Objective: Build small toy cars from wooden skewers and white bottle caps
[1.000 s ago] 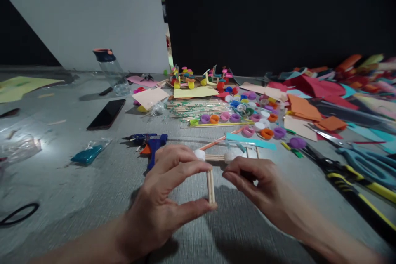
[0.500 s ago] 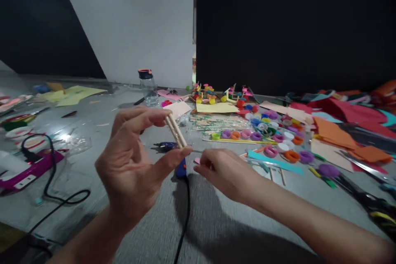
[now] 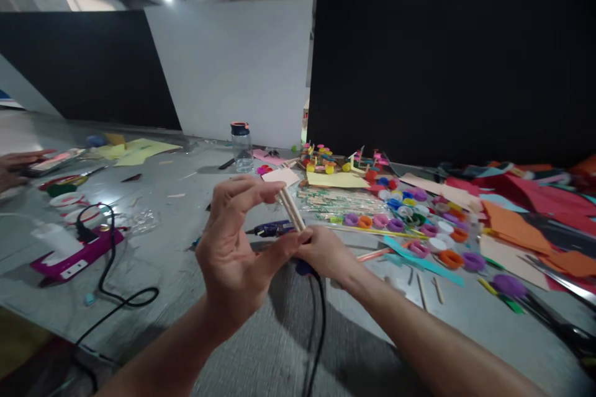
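Note:
My left hand [image 3: 233, 248] is raised above the grey table [image 3: 153, 223] and pinches a pair of joined wooden sticks [image 3: 291, 208] between thumb and fingertips, tilted. Just behind it, my right hand [image 3: 328, 254] is closed on the handle of the blue glue gun [image 3: 274, 229], which lies low over the table with its nozzle pointing left. The gun's black cable [image 3: 316, 329] runs toward me. My left thumb hides part of the handle.
Coloured bottle caps [image 3: 400, 223], loose sticks [image 3: 428, 291] and paper sheets [image 3: 512, 223] cover the right side. A water bottle [image 3: 242, 146] stands at the back. A purple power strip [image 3: 74, 254] with a black cord lies left. Another person's hand [image 3: 16, 164] is at far left.
My left hand lifted the sticks off the table. My right hand left the stick frame and closed on the glue gun. The view rose and turned left.

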{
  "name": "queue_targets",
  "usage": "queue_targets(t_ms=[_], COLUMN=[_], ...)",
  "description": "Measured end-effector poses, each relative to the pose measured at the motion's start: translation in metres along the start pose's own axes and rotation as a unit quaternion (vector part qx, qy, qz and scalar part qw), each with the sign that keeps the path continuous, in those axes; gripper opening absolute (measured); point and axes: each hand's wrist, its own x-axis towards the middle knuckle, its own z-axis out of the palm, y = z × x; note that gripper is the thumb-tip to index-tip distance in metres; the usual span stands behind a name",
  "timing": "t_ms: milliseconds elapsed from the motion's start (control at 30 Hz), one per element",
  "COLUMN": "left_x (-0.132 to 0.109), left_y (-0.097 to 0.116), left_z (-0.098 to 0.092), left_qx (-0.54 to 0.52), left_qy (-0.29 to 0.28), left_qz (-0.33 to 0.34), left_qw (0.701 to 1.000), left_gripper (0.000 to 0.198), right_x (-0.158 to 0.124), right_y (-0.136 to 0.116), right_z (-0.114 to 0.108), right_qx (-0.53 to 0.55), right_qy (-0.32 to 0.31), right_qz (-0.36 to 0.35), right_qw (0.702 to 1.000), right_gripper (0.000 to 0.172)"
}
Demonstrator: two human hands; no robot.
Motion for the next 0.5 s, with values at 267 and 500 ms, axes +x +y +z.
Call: queue_targets(t_ms=[267, 500], left_x=[-0.005, -0.018], left_y=[0.004, 0.004], left_z=[0.002, 0.007], left_qx=[-0.038, -0.032], left_qy=[-0.006, -0.091], left_qz=[0.037, 0.011], left_qw=[0.999, 0.995], left_gripper=[0.044, 0.044], right_x=[-0.066, -0.128], right_y=[0.000, 0.010], right_z=[-0.031, -0.067], right_qx=[0.247, 0.284], right_qy=[0.098, 0.163], right_qz=[0.004, -0.017], right_qw=[0.964, 0.945], right_gripper=[0.028, 0.034])
